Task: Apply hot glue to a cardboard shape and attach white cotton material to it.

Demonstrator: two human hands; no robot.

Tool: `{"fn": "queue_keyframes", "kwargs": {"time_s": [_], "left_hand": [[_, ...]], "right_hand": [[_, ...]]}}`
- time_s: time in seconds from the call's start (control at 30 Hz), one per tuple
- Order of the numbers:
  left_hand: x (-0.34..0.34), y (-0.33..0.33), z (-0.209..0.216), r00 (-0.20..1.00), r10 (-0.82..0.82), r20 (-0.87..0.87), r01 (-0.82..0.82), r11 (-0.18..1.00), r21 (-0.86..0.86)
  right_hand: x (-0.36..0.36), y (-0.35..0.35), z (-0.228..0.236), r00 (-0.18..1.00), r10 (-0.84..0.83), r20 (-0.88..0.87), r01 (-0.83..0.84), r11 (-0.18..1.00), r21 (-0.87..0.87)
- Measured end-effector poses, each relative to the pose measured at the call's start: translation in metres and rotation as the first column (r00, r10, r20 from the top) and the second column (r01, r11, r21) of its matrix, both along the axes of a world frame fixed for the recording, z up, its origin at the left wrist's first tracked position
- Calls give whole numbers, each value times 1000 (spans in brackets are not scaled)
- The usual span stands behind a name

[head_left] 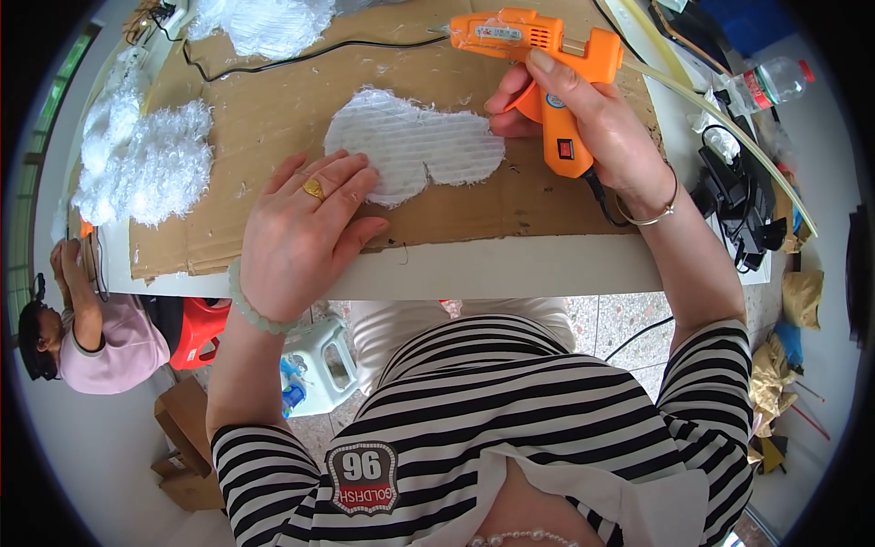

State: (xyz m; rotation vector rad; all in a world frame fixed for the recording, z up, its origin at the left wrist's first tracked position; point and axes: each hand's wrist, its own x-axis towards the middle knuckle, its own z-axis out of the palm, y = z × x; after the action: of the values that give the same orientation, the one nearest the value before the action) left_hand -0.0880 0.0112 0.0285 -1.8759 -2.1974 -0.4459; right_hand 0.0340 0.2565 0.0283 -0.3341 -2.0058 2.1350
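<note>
An orange hot glue gun (567,123) is gripped in my right hand (597,114), its metal nozzle pointing left over the cardboard. A long glue stick (702,109) sticks out of its back end. Under the fingers of my left hand (310,210) lies the left edge of a white fuzzy fabric piece (415,141). This piece has a rounded, lobed outline, stitched lines across it and a small slit at its near edge. My left fingers rest nearly flat on it, the thumb apart. The glue gun is just right of the fabric, and its nozzle is beyond the far edge.
Brown cardboard (246,137) covers much of the white table (510,269). Fluffy white pieces (169,164) lie at left, with another pile (264,23) at the far side. A black cable (301,59) crosses the cardboard. A plastic bottle (770,87) lies at right. Another person (100,342) sits at left.
</note>
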Motion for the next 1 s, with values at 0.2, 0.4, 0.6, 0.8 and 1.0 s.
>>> {"fn": "queue_keyframes", "kwargs": {"time_s": [0.2,0.4,0.6,0.8,1.0], "left_hand": [[-3,1,0,1000,-14,-14,14,1000,-8],[-3,1,-2,1000,-19,15,18,999,29],[-6,-1,-7,999,-42,15,40,994,106],[-7,-6,-11,1000,-17,-5,18,994,104],[-7,-6,-12,1000,-24,0,23,994,105]], "right_hand": [[1,1,0,1000,-6,-3,6,1000,16],[0,-1,4,1000,17,0,-17,1000,7],[10,-7,18,994,103,-36,-96,984,152],[-2,-22,25,957,221,186,-279,878,389],[-14,-26,27,952,153,266,-272,822,501]]}}
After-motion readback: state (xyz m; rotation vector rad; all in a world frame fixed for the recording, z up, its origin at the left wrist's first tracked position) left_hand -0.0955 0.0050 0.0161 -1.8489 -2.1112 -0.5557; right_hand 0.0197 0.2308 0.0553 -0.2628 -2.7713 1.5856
